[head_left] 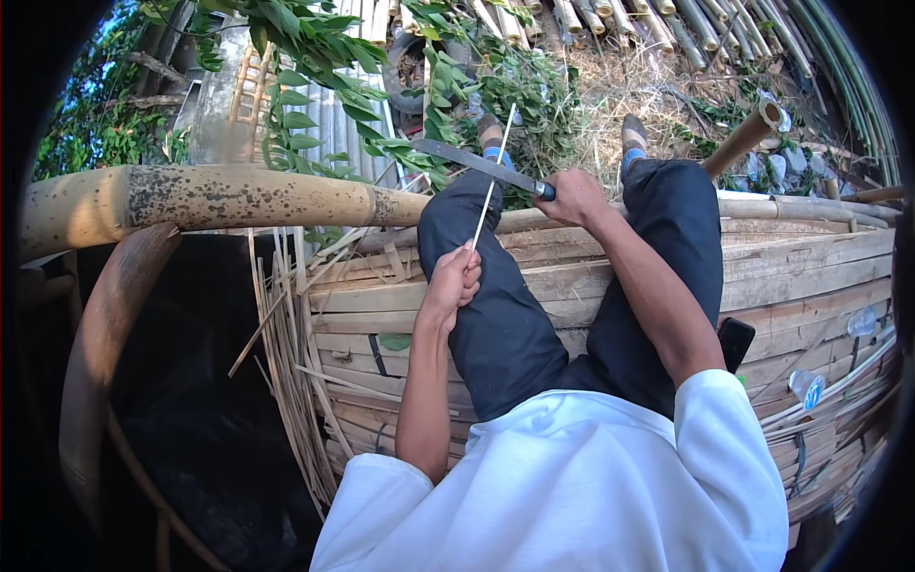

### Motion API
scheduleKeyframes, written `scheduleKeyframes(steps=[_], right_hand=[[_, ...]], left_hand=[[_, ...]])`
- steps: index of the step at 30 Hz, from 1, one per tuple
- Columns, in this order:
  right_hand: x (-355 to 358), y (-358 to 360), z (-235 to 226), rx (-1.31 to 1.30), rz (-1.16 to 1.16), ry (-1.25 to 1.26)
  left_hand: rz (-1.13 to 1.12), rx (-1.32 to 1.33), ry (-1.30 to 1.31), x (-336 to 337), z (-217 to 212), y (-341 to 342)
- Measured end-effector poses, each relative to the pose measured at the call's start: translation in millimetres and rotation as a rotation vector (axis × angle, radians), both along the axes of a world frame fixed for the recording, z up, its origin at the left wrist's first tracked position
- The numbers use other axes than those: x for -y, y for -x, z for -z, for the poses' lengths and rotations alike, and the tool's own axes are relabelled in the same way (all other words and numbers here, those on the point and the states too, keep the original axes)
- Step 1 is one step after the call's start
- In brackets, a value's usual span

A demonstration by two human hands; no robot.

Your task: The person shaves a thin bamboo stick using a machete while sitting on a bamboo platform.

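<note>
My left hand [456, 276] is closed around the lower end of a thin pale bamboo strip [497, 175], which points up and away over my left knee. In my right hand [577, 198] is the dark handle of a long-bladed knife [467, 156]. Its grey blade reaches leftward and crosses the strip near the middle; whether the edge touches the strip I cannot tell. Both forearms rest near my thighs, and I sit with my knees apart.
I sit on stacked bamboo slats [562, 286]. Thin strips [286, 334] lean at my left, beside a thick bamboo pole [248, 197]. A phone [735, 343] and a plastic cup [807, 387] lie at right. Leafy branches [295, 95], a tire [410, 81] and bamboo poles [705, 33] lie ahead.
</note>
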State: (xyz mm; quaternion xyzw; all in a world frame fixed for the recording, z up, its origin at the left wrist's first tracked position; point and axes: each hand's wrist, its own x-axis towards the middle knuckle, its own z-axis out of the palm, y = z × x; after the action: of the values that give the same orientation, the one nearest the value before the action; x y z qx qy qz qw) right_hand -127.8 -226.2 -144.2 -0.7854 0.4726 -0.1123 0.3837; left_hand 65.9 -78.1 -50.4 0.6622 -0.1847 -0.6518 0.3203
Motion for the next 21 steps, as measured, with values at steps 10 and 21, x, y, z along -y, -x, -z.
scheduleKeyframes(steps=[10,21], right_hand=[[-2.6,-6.3,13.8,-0.02,-0.116,0.127],[21.2,13.0,8.6,-0.073,0.148,-0.105]], left_hand=[[0.043,0.004,0.001,4.7,4.5,-1.1],[0.028,-0.002,-0.002,-9.1,1.3,-5.8]])
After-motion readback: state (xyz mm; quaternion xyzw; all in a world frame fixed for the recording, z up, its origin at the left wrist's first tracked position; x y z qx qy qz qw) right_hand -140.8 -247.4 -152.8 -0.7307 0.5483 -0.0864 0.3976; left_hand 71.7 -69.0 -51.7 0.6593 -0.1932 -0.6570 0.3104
